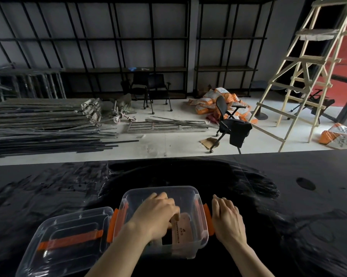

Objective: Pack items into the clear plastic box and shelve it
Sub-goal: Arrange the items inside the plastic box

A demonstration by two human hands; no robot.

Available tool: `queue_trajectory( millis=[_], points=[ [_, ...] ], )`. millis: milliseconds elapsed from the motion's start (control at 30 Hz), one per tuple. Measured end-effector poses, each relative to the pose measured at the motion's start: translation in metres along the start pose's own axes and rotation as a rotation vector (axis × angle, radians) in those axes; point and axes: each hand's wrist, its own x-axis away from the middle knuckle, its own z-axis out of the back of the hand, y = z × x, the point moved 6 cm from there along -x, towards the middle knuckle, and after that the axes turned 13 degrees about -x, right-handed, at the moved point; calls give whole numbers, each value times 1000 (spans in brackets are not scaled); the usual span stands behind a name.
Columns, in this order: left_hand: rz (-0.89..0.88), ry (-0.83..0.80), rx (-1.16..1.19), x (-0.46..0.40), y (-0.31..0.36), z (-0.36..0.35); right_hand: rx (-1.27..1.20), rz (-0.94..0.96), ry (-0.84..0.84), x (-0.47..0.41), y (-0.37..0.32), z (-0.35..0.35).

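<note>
In the head view, the clear plastic box with orange latches (190, 193) sits near on the black table (288, 176). The left hand (155, 214) reaches inside it, fingers curled around a pinkish flat packet (183, 226). The right hand (227, 218) rests flat, fingers extended, touching the box's right latch. The clear lid with an orange handle (68, 236) lies just left.

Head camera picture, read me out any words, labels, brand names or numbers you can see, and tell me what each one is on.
No text here can be read.
Pinkish card inside the clear plastic box, under the left hand: a small logo and lines of print, too small and blurred to read.
Orange and white sacks on the floor: printed marks, too blurred.
Sack at the right edge: dark print, unreadable.
Lid: no print visible.
</note>
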Motion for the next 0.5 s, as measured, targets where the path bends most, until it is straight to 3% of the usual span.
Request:
queue_trajectory(
  millis=[167,333,500],
  points=[
    [50,-72,-90,13,-10,-17,123,59,-85,-3,14,-9],
    [145,54,-14,30,-19,-9,440,106,-197,18,45,-35],
    [265,158,48,49,-38,-3,475,121,-149,19,45,-37]
  ],
)
